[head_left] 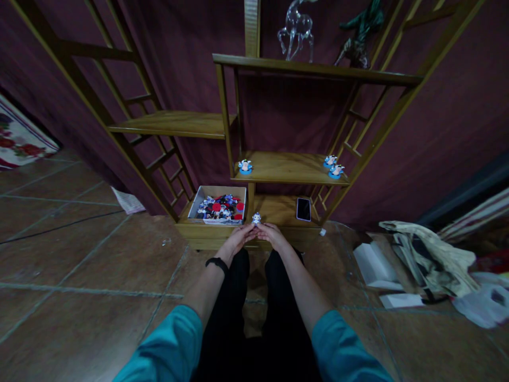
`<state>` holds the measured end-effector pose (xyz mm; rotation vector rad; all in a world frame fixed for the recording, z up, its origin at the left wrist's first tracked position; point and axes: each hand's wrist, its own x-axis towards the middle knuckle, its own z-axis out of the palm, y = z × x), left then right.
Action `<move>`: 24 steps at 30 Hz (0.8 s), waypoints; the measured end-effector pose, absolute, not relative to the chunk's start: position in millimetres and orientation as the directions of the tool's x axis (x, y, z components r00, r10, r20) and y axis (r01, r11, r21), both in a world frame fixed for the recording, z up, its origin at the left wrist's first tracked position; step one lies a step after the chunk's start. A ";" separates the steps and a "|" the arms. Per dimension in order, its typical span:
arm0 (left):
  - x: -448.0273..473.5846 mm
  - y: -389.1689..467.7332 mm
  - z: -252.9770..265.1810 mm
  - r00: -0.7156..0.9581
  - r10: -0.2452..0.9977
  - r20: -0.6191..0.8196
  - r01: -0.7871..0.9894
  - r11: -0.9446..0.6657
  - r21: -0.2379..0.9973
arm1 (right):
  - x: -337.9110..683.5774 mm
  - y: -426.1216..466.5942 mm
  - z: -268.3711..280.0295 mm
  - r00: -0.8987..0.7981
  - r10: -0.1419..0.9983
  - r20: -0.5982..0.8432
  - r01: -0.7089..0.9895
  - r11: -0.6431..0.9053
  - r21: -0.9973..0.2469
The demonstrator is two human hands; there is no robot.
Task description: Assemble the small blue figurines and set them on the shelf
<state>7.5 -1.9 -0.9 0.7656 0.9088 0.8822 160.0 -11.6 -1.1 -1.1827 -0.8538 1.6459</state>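
Between my fingertips is a small white and blue figurine (256, 218), held upright just in front of the lowest shelf. My left hand (240, 236) grips it from the left, with a black band on that wrist. From the right, my right hand (272, 234) closes on the same figurine, and the fingertips of both hands meet under it. Just left of the hands, an open cardboard box (194, 210) holds many small figurines and red discs. On the shelf above, one figurine on a blue base (245, 166) stands at the left end, and two similar figurines (336, 171) stand at the right.
A wooden display rack (294, 168) stands against a dark red curtain. A phone (303, 209) lies on its lowest shelf. A glass deer (296, 31) and a dark green statuette (360, 37) occupy the top shelf. Cloth (441, 260), white boxes (376, 265) and a plastic bag (485, 305) lie on the floor at right.
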 end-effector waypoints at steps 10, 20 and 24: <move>7.1 -1.2 0.1 0.332 0.876 -0.350 -0.284 0.447 0.848 | 160.6 -14.7 6.4 -0.118 0.934 -0.337 -0.282 -0.357 -0.890; 8.2 -2.8 2.5 0.332 0.879 -0.342 -0.297 0.442 0.847 | 160.9 -17.5 10.5 -0.092 0.934 -0.346 -0.283 -0.358 -0.890; 8.8 -2.3 1.6 0.318 0.879 -0.355 -0.288 0.447 0.847 | 160.7 -18.5 11.8 -0.094 0.932 -0.351 -0.291 -0.362 -0.886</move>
